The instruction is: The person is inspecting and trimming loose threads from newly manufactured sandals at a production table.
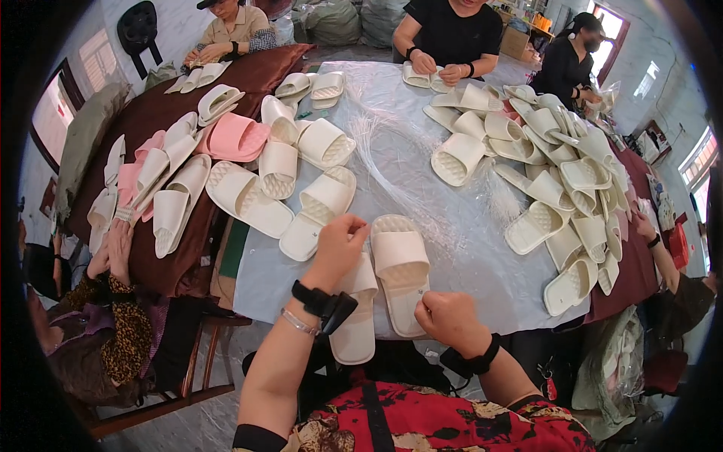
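A pair of cream slippers lies in front of me at the table's near edge. The right slipper (401, 264) lies toe toward me, while the left slipper (352, 324) overhangs the edge, partly behind my forearm. Above the left slipper, my left hand (340, 247) is closed with its fingertips pinched, close to the right slipper's far end. My right hand (453, 322) is closed in a fist beside the right slipper's near end. Whatever either hand pinches is too thin or hidden to make out. A bundle of clear plastic strands (376, 162) spreads across the table beyond.
A large heap of cream slippers (561, 151) covers the table's right side. More cream slippers (248, 200) and a pink slipper (235, 138) lie to the left. Several people work around the table, one person (452, 38) opposite handling slippers. A wooden stool (192, 361) stands lower left.
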{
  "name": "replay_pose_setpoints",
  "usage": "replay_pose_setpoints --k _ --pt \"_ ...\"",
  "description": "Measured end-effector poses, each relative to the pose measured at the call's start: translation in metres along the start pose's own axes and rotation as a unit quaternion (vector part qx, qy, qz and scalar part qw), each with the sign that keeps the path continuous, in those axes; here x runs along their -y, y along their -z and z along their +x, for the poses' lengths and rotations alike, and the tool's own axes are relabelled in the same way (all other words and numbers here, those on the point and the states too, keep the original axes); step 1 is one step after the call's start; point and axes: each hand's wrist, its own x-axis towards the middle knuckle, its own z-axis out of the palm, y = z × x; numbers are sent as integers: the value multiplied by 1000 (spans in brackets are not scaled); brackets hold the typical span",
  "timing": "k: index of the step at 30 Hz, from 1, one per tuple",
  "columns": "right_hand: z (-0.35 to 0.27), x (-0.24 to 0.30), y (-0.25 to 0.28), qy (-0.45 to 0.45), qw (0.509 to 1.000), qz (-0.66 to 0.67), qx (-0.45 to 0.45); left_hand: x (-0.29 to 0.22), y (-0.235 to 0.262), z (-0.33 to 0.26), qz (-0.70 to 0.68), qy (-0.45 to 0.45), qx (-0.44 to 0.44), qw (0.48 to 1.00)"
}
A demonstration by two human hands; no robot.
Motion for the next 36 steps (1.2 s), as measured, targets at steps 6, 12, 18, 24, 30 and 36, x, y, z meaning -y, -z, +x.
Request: replay_pose_setpoints --k 6,12,18,24,30,36 --pt "20 -9 -21 -7 999 -35 10 -1 -31 22 14 44 142 989" --pt "32 -20 -40 -5 999 -5 -44 11 -30 25 -19 109 194 975" --pt "34 -25 -49 -26 998 15 -47 12 -32 26 -100 147 265 948" --pt "37 -26 -50 -36 997 28 -59 17 -26 25 -115 128 280 945" --pt "40 -24 -48 -22 995 54 -78 21 -17 18 -249 181 188 933" --pt "40 -21 -14 39 997 40 -44 14 -16 14 -303 170 45 937"
